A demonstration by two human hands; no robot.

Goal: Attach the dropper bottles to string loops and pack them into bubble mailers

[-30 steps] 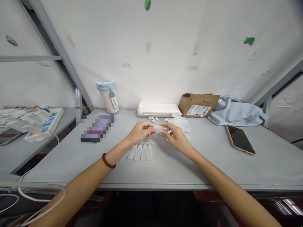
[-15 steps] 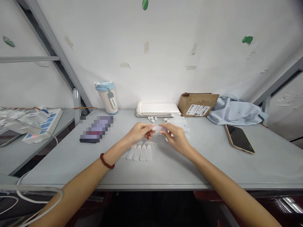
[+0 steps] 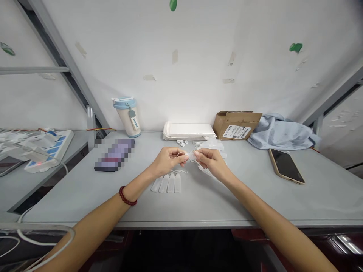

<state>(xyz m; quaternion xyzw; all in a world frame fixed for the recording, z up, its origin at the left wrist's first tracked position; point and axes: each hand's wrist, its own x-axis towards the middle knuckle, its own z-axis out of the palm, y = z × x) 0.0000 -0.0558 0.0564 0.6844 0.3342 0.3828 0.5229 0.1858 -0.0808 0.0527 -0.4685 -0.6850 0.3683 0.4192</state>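
Observation:
Between my two hands, above the middle of the table, is a small translucent white tag (image 3: pixel 191 155) with a thin white cord. My left hand (image 3: pixel 170 160) pinches one end, and a loop of the cord shows at its fingertips. At the other end, thumb and fingers of my right hand (image 3: pixel 211 160) are closed on the tag. Fingers cover much of it. Several similar corded tags (image 3: pixel 171 184) lie in a row just below my left hand. A loose pile of translucent white tags (image 3: pixel 212 143) is partly hidden behind my right hand.
Small white caps (image 3: pixel 182 142) lie near a white stack (image 3: pixel 188 130) at the wall. A cup (image 3: pixel 127 117) and a blurred purple item (image 3: pixel 115 155) stand left. A cardboard box (image 3: pixel 236 124), blue cloth (image 3: pixel 283 132) and phone (image 3: pixel 287 166) are right.
My right hand has turned and its fingers have closed in on the tag. A cord loop now shows at my left fingertips. The row of tags lies unchanged.

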